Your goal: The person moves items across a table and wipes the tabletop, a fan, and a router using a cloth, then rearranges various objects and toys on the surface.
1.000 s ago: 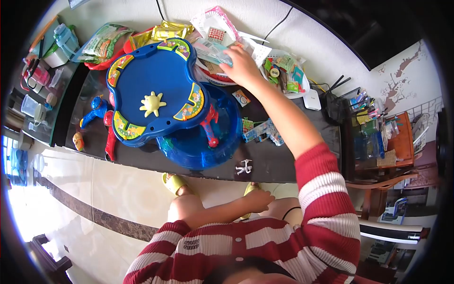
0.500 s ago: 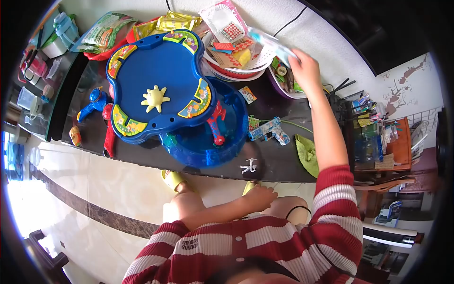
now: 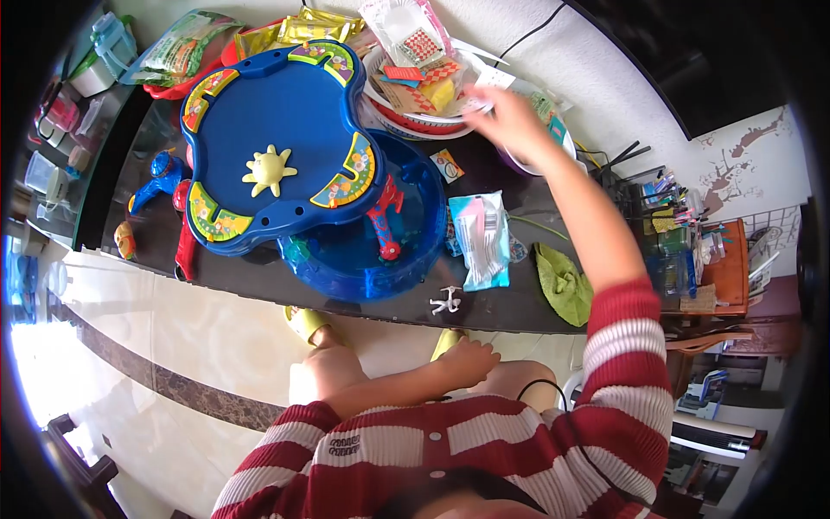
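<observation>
My right hand (image 3: 512, 128) reaches over the right rim of a white plastic basket (image 3: 373, 85), fingers apart and somewhat blurred, with nothing visible between them. In this basket lie red-checked paper, a yellow piece and a pink-edged pack (image 3: 415, 35). Beneath my right wrist is another basket, partly hidden, with a teal-and-white packet (image 3: 556, 130) at its edge. A white, pink and light-blue plastic packet (image 3: 482, 238) lies on the dark table, covering most of a patterned toy gun (image 3: 517, 251). My left hand (image 3: 468, 362) rests closed over my lap, apparently holding nothing.
A large blue toy game board (image 3: 277, 121) with a yellow star-shaped knob stands on a round blue base (image 3: 363, 268). A green cloth (image 3: 560, 281) and a small white figure (image 3: 445, 300) lie near the table's front edge. A black screen (image 3: 692, 60) overhangs at right.
My right hand has moved left and let go of the light-coloured packet it held. One packet now covers the toy gun; another shows by the right basket. I cannot tell which was held.
</observation>
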Available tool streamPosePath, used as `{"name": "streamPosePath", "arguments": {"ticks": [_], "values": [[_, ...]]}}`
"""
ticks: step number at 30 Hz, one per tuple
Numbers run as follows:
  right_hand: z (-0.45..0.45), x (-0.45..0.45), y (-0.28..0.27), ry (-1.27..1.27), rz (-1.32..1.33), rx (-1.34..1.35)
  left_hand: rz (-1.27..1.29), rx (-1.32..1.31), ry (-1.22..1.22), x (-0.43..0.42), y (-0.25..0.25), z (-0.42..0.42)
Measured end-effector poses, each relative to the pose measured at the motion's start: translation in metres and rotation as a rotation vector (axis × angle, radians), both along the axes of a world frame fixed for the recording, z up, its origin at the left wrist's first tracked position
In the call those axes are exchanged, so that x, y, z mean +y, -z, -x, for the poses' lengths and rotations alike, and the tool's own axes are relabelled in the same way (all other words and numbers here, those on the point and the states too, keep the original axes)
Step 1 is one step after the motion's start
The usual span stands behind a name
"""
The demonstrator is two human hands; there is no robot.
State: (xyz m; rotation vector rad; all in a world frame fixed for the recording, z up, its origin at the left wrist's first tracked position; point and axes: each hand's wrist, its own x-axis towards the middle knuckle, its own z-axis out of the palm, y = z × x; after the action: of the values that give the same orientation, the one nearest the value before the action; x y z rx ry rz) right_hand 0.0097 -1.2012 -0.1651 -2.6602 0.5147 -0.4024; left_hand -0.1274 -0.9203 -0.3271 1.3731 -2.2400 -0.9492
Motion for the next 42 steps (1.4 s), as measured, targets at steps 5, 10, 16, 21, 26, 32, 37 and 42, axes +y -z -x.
{"name": "streamPosePath", "arguments": {"ticks": [5, 10, 16, 21, 26, 32, 37, 42], "values": [[-0.157, -0.113, 0.038, 0.365, 0.029, -0.107, -0.053, 0.011, -0.031, -0.006, 0.003, -0.009], [-0.200, -0.146, 0.058, 0.531, 0.086, -0.140, -0.014, 0.035, -0.055, -0.009, 0.021, -0.015], [-0.159, -0.130, 0.012, 0.236, 0.173, -0.412, 0.067, 0.038, -0.102, -0.009, 0.007, -0.025], [-0.076, -0.099, -0.030, 0.219, 0.411, -0.602, 0.155, 0.020, -0.089, -0.015, 0.002, -0.017], [-0.005, -0.127, -0.030, 0.572, 0.293, -0.295, 0.159, 0.054, -0.077, -0.012, 0.002, -0.007], [0.005, -0.131, -0.007, 0.587, 0.116, -0.223, 0.097, 0.098, -0.025, 0.000, 0.000, -0.003], [-0.041, -0.086, 0.013, 0.540, -0.486, -0.150, 0.079, 0.087, -0.038, -0.002, -0.007, -0.007], [-0.079, -0.086, -0.001, 0.435, 0.416, 0.119, 0.107, 0.074, -0.027, -0.001, -0.001, -0.006]]}}
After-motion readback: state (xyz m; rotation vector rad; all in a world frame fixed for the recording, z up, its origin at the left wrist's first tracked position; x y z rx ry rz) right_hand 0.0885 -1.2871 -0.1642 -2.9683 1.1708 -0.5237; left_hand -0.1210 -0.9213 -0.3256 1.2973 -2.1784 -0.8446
